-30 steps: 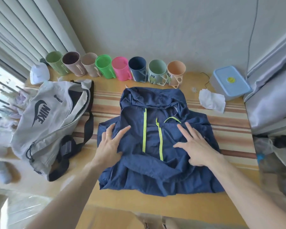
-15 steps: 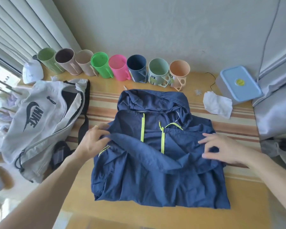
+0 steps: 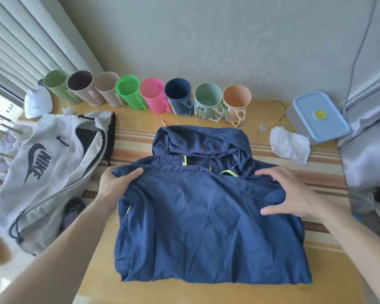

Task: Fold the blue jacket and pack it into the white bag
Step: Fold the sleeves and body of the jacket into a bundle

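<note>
The blue jacket [image 3: 204,220] with yellow-green zips lies on the wooden table [image 3: 329,266], hood pointing to the wall. Its lower part is folded up over the chest, so most of the zips are covered. My left hand [image 3: 116,183] pinches the folded edge at the left corner. My right hand [image 3: 292,194] grips the bunched fabric at the right corner of the fold. The white bag [image 3: 42,172], with a dark logo and black straps, lies unzipped to the left of the jacket, a short gap from it.
A row of several coloured mugs [image 3: 154,97] lines the wall behind the jacket. A blue-lidded box [image 3: 318,115] and a crumpled white tissue [image 3: 290,143] sit at the back right. A grey curtain [image 3: 369,128] hangs at the right, blinds at the left.
Both hands went from lying flat on the jacket's front to taking hold of its lower edge and carrying it up toward the hood, which covered the zips.
</note>
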The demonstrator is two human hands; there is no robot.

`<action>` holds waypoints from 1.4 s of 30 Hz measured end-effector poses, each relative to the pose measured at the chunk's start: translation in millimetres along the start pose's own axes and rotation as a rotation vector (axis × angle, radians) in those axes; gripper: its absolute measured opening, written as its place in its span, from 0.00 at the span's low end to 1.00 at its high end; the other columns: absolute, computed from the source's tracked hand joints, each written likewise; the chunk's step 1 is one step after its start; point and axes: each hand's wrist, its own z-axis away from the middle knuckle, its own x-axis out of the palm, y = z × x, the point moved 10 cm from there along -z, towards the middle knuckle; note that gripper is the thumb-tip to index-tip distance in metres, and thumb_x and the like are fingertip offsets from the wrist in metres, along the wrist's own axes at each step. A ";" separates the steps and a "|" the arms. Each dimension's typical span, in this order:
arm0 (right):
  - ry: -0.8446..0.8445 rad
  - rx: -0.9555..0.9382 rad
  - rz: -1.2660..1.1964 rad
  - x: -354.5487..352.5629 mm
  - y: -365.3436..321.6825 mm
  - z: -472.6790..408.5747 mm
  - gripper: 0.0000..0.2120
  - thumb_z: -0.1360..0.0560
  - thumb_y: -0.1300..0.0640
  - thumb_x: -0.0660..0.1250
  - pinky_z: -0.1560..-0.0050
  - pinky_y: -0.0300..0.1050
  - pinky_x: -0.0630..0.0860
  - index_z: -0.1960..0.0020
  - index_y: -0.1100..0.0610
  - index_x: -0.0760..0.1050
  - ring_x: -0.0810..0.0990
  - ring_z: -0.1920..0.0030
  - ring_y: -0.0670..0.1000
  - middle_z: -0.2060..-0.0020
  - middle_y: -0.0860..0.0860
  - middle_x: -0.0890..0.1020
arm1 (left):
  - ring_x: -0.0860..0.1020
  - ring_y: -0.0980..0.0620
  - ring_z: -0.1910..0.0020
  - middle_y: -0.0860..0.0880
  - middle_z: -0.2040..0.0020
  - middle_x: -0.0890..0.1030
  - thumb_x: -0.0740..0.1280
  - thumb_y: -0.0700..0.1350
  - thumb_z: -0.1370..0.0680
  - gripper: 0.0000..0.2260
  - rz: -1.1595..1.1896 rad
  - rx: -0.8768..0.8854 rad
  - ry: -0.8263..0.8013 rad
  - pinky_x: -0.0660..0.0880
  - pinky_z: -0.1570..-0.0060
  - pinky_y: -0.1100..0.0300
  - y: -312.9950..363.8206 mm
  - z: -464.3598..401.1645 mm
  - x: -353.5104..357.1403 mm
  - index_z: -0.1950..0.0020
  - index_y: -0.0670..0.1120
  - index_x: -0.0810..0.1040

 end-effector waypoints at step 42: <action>0.720 -0.245 0.073 89.7 -195.7 74.0 0.15 0.20 0.55 0.66 0.28 0.53 0.70 0.35 0.56 0.80 0.74 0.30 0.58 0.32 0.55 0.78 | 0.73 0.39 0.33 0.42 0.32 0.77 0.67 0.42 0.20 0.14 -0.764 0.662 0.261 0.70 0.32 0.46 -69.9 140.5 -2.7 0.34 0.43 0.79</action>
